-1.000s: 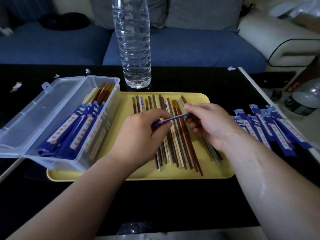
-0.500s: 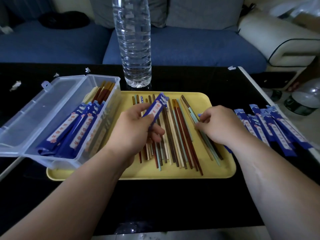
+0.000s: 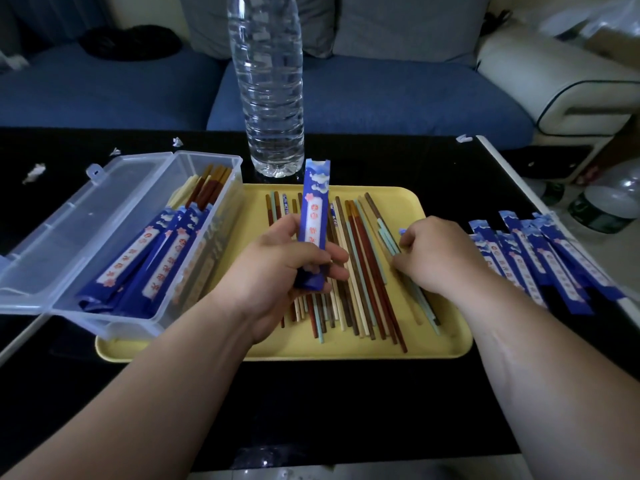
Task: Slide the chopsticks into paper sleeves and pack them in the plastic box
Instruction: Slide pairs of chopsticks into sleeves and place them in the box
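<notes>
Far left: clear plastic box (image 3: 104,322), lid open, on the black bench (image 3: 311,410), its near right corner resting on the yellow plastic tray (image 3: 433,341). Inside it lie sleeved chopsticks (image 3: 149,258), bare ends poking out. The left hand (image 3: 277,271) grips a blue paper sleeve (image 3: 313,216) by its lower end, fingers and thumb wrapped round, sleeve almost upright above the tray. On the tray lie loose chopsticks (image 3: 360,271) in mixed colours. The right hand (image 3: 440,258), fingers curled down, pinches light teal chopsticks (image 3: 388,237) lying on the tray. Far right: pile of blue sleeves (image 3: 540,258) on the bench.
</notes>
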